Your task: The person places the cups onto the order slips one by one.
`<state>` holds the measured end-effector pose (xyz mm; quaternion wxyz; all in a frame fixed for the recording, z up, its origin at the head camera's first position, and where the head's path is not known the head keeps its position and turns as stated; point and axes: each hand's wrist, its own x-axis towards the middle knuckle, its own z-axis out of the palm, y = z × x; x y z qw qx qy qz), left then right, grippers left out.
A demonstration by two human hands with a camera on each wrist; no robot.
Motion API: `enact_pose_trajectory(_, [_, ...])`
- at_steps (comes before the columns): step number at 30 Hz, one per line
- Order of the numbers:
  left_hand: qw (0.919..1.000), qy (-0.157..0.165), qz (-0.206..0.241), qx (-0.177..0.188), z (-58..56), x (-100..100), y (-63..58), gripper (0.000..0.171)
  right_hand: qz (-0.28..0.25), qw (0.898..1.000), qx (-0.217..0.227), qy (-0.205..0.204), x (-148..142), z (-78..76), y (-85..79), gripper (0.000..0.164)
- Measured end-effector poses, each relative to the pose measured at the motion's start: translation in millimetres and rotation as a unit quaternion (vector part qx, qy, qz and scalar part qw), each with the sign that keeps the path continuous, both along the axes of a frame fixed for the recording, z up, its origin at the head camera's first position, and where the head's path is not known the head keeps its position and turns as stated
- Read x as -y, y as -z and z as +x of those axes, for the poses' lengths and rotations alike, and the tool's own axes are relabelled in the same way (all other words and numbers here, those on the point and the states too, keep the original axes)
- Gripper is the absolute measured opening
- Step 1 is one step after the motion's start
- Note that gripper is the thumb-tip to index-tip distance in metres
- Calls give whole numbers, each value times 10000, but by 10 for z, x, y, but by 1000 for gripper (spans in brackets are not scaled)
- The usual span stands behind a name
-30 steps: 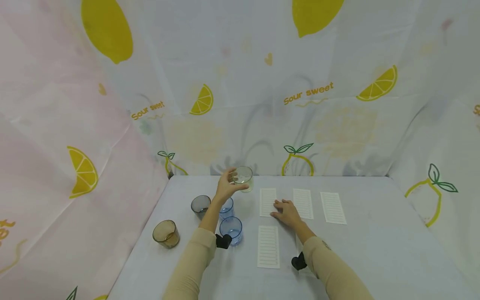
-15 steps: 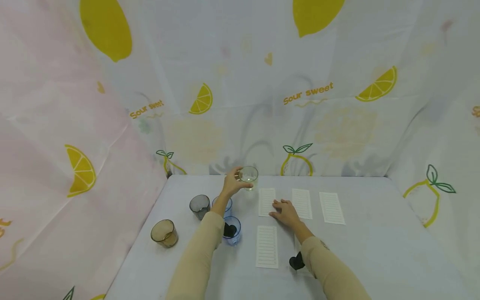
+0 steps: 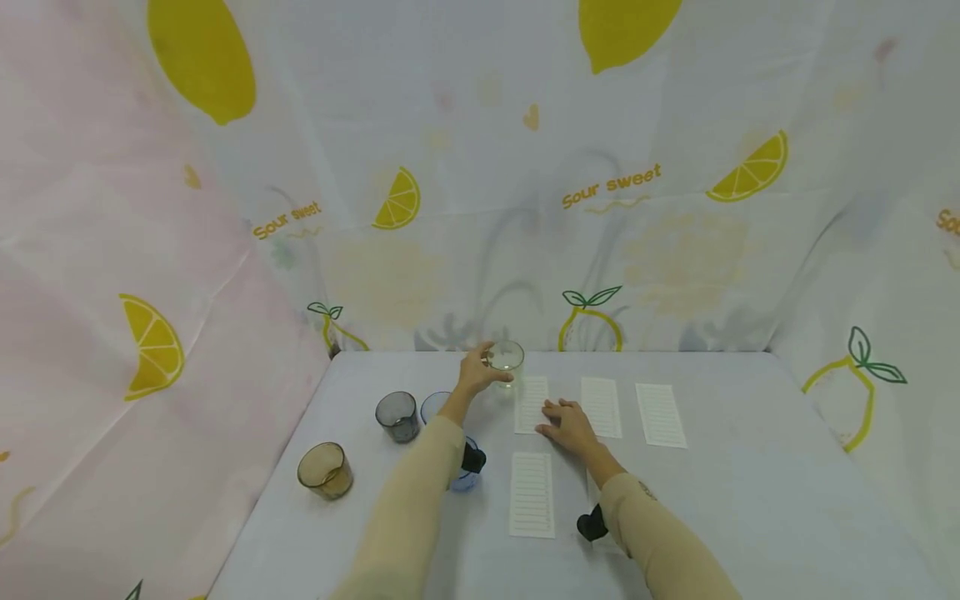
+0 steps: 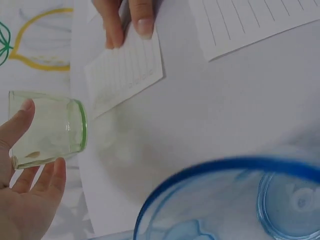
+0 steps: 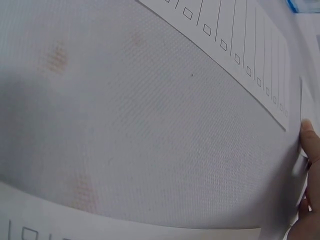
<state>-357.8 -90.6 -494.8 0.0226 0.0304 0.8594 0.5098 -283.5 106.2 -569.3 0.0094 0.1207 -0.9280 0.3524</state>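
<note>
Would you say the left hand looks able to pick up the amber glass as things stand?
Probably not right away: the left hand is holding the green glass. It would likely need freeing first, though nothing covers the amber glass.

Left hand (image 4: 32,197) grips green glass (image 4: 50,127) at left, right hand (image 4: 112,19) over lined card (image 4: 127,70) at top, second card (image 4: 255,20) upper right, blue glass (image 4: 235,200) cropped lower right, white table (image 4: 195,110).

The left hand (image 3: 477,375) holds a pale green, see-through glass (image 4: 50,127), mouth up; it's hard to tell how high it is. The right hand (image 3: 572,427) touches a white, lined card (image 3: 531,400), lying flat near the glass.
</note>
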Motion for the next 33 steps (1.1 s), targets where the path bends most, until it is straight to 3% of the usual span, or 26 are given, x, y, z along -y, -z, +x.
enact_pose_trajectory(2, [9999, 22, -36, -92, -4, -23, 42, 83, 23, 10000, 8, -6, 3, 2, 3, 43])
enact_pose_trajectory(7, [9950, 76, -308, -949, -494, -64, 881, 92, 4, 10000, 26, 23, 12, 2, 0, 43])
enact_pose_trajectory(9, [9960, 139, -291, -836, -658, -106, 1141, 93, 61, 10000, 4, 26, 12, -3, -1, 43])
enact_pose_trajectory(11, [9980, 132, -313, -536, -628, -184, 1116, 93, 124, 9999, -8, 20, 11, -8, -2, 43])
enact_pose_trajectory(13, [9980, 155, -369, -481, -623, -239, 1159, 93, 163, 9999, -18, 3, 10, -11, -2, 43])
enact_pose_trajectory(14, [9979, 142, -416, -484, -662, -262, 1241, 94, 207, 9998, -41, -12, 9, -11, -1, 43])
enact_pose_trajectory(16, [9955, 19, -549, -770, -856, -292, 1597, 95, 209, 9998, -16, -18, 11, -9, 0, 43])
enact_pose_trajectory(18, [9908, -42, -619, -1205, -1118, -283, 2052, 98, 219, 9997, -25, -35, 12, -7, 1, 42])
enact_pose_trajectory(19, [9909, -80, -615, -1196, -1257, -282, 2251, 101, 257, 9996, -37, -53, 12, -7, 3, 42])
enact_pose_trajectory(20, [9898, -121, -613, -1283, -1345, -271, 2408, 101, 297, 9995, -30, -62, 12, -8, 5, 42])
enact_pose_trajectory(21, [9901, -127, -561, -1281, -1379, -258, 2472, 101, 324, 9994, -36, -77, 12, -9, 8, 43])
enact_pose_trajectory(22, [9901, -111, -510, -1303, -1362, -250, 2464, 101, 366, 9993, -35, -90, 12, -11, 10, 43])
enact_pose_trajectory(23, [9900, -107, -500, -1313, -1295, -249, 2383, 100, 421, 9990, -75, -108, 11, -13, 14, 43])
enact_pose_trajectory(24, [9925, -74, -453, -1131, -1153, -256, 2171, 99, 447, 9989, -100, -120, 9, -16, 17, 43])
enact_pose_trajectory(25, [9951, -45, -431, -890, -968, -274, 1887, 97, 449, 9988, -114, -126, 7, -18, 17, 43])
enact_pose_trajectory(29, [9997, 20, -249, -24, 9, -399, 467, 80, 439, 9986, -241, -162, -7, -20, 16, 43])
enact_pose_trajectory(30, [9996, 51, -196, 190, 163, -412, 243, 78, 422, 9987, -227, -160, -9, -19, 17, 43])
enact_pose_trajectory(31, [9995, 69, -145, 270, 251, -419, 128, 75, 429, 9987, -229, -154, -10, -17, 16, 43])
enact_pose_trajectory(33, [9994, 151, -29, 306, 315, -412, 70, 72, 416, 9989, -197, -132, -10, -16, 18, 43])
